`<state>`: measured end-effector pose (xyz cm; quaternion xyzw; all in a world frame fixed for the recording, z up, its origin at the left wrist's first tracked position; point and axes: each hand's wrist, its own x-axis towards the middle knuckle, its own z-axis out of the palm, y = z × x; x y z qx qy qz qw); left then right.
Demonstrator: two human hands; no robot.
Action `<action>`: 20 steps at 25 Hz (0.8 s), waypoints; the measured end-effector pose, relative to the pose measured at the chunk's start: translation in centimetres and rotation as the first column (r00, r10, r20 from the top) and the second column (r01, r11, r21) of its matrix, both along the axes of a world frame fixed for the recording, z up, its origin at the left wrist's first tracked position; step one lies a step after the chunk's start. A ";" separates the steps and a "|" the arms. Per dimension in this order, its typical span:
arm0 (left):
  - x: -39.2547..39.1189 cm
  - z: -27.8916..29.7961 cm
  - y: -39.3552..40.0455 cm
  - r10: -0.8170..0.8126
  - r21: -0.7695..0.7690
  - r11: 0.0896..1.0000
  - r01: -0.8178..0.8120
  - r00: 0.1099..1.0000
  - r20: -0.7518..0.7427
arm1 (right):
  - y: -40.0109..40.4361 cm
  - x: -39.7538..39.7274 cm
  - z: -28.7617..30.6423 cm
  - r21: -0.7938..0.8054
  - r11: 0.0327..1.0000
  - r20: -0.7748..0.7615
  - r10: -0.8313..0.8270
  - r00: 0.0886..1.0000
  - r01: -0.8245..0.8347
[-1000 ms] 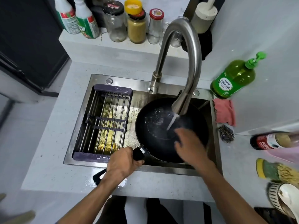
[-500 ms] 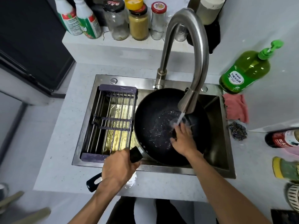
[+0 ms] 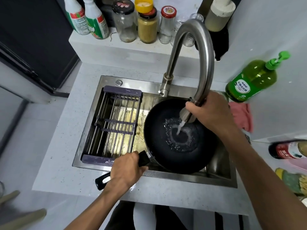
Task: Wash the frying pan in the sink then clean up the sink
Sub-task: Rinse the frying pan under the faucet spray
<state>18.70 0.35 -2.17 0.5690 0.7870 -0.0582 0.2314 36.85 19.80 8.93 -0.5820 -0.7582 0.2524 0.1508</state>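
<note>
The frying pan [image 3: 179,138] is sitting tilted inside the sink [image 3: 221,178], filling its right half, with the water from the faucet [image 3: 196,67] landing near the pan's middle and pooling there. The left hand [image 3: 126,170] is gripping the pan's black handle [image 3: 106,178], which is sticking out over the sink's front edge, while the right hand [image 3: 211,112] is wrapping its fingers round the faucet's spout end just above the pan. The risk, as I judge it, is splashing: if the spout is being swung or pulled while the water is running, the stream could hit the sloping pan wall and spray over the sink's front rim, where the worktop [image 3: 63,146] is already looking wet. The one-handed hold on a wet handle could also be slipping, letting the pan drop flat and bang into the basin. Left of the pan, a drying rack [image 3: 114,127] is spanning the sink, leaving little room to turn the pan that way. Right of the sink, a pink cloth [image 3: 240,117] and a green soap bottle [image 3: 252,80] are lying close by, and behind the sink a ledge is carrying jars [image 3: 146,25].
</note>
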 end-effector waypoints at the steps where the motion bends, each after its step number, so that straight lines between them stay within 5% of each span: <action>1: -0.1 0.0 0.1 0.008 -0.002 1.000 -0.008 1.000 0.007 | 0.0 -0.1 -0.1 -0.057 0.998 -0.010 0.009 1.000 -0.010; 7: -0.2 -0.3 1.3 -0.004 -0.025 1.000 0.005 1.000 0.030 | -0.4 -2.5 -3.3 -0.284 0.954 -0.266 0.020 0.964 -0.098; 10: -0.2 -0.5 1.5 -0.046 -0.027 0.999 0.046 0.999 0.004 | -0.5 -3.0 -5.9 -0.310 0.946 -0.267 0.003 0.964 -0.088; 16: -0.9 -1.6 0.4 -0.009 -0.057 0.998 0.010 1.000 0.023 | 2.3 -1.3 -6.7 -0.192 0.980 -0.099 0.029 0.995 -0.048; 20: -1.0 -1.9 0.2 0.023 -0.055 0.998 -0.020 0.999 0.043 | 3.1 2.6 -5.6 -0.211 0.977 0.253 0.080 0.964 -0.026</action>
